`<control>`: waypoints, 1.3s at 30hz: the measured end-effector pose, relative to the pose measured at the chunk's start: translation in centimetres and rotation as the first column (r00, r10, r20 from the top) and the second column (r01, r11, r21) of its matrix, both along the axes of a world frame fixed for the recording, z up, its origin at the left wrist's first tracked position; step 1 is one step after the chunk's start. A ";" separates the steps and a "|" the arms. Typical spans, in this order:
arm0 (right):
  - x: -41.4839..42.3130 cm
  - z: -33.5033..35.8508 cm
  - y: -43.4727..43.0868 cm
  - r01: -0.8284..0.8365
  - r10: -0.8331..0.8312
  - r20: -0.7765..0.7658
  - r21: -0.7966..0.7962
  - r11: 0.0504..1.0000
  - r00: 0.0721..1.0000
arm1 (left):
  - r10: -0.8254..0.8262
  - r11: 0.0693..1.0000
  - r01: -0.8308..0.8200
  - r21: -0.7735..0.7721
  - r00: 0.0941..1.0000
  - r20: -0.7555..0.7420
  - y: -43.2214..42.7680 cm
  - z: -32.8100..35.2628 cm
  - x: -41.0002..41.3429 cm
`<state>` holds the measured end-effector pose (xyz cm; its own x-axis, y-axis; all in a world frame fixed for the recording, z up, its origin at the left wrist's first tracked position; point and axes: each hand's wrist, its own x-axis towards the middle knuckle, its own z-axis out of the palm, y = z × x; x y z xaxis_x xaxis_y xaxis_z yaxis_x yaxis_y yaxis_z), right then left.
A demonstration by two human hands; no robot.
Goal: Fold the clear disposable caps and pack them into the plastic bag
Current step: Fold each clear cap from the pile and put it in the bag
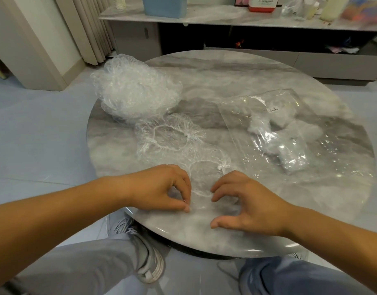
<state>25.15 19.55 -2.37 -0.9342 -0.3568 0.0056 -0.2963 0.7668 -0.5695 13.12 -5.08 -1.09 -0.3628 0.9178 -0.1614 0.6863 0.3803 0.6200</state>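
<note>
Left hand (162, 188) pinches the near edge of a flattened clear cap (204, 175) between thumb and fingertips, at six o'clock on the round marble table (225, 77). Right hand (249, 207) sits just beside it, fingers bent onto the cap's elastic rim, thumb spread wide, clamping nothing that I can see. A second cap (168, 137) lies just beyond toward eleven, touching the first. The loose heap of caps (136, 92) is at ten, and the plastic bag (289, 133), with folded ones inside, at three. My worry: the film looks slippery and springy, so a one-sided pull could drag the neighbouring cap along or let the fold spring open.
</note>
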 end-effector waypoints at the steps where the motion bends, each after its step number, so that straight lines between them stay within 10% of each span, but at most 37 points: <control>1: 0.0 -0.2 -0.1 -0.006 0.005 0.018 0.018 1.000 1.000 | 0.003 1.000 -0.004 0.013 1.000 0.031 0.1 0.1 0.2; 10: -0.9 0.2 -0.6 0.348 -0.311 0.216 -0.164 0.923 0.926 | 0.429 0.896 -0.444 -0.016 0.856 0.289 1.0 0.1 0.1; 16: -2.2 -0.4 -0.6 0.500 -0.490 0.190 -0.007 0.866 0.851 | 0.562 0.821 -0.559 -0.116 0.756 0.334 2.1 -0.2 -0.5; 24: -2.8 -0.7 -0.7 0.517 -0.523 0.153 0.076 0.852 0.839 | 0.593 0.805 -0.592 0.046 0.805 -0.004 3.0 0.7 0.4; 29: -2.8 -0.6 -0.8 0.519 -0.523 0.148 0.064 0.852 0.840 | 0.568 0.777 -0.627 -0.062 0.655 0.498 4.6 1.1 1.2; 39: -4.0 1.3 -0.4 0.649 -0.612 0.221 -0.207 0.732 0.760 | 0.558 0.729 -0.634 -0.259 0.330 0.762 4.3 1.1 0.1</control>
